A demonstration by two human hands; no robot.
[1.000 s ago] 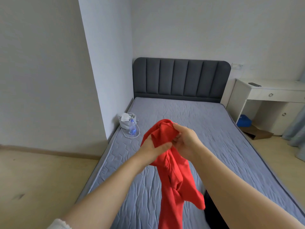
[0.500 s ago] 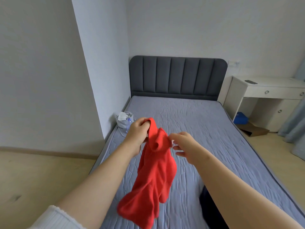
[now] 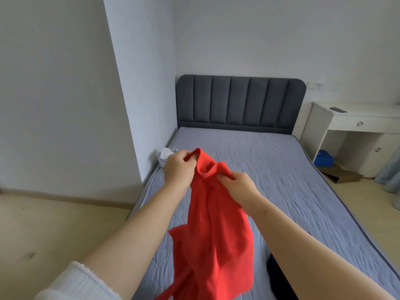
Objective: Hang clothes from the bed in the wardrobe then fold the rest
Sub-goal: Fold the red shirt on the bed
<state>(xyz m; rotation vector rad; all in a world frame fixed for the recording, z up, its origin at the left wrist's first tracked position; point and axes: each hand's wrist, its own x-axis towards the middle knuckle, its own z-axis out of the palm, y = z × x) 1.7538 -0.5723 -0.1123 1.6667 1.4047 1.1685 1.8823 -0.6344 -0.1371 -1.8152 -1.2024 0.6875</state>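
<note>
A red garment (image 3: 213,230) hangs in the air over the grey bed (image 3: 292,182). My left hand (image 3: 178,167) grips its top edge on the left. My right hand (image 3: 239,184) pinches the top edge on the right, a short way from the left hand. The cloth droops between and below the two hands, bunched and twisted. A dark garment (image 3: 279,276) lies on the mattress near the bottom, partly hidden by my right forearm.
A pale bag (image 3: 165,155) sits at the bed's left edge by the wall corner. A dark padded headboard (image 3: 240,100) stands at the far end. A white desk (image 3: 355,126) is on the right, with a blue box (image 3: 324,158) and cardboard (image 3: 342,175) on the floor beneath.
My right hand has closed on the garment's top edge after briefly being off it. The hanging cloth has swung from the left back under the hands and spread wider.
</note>
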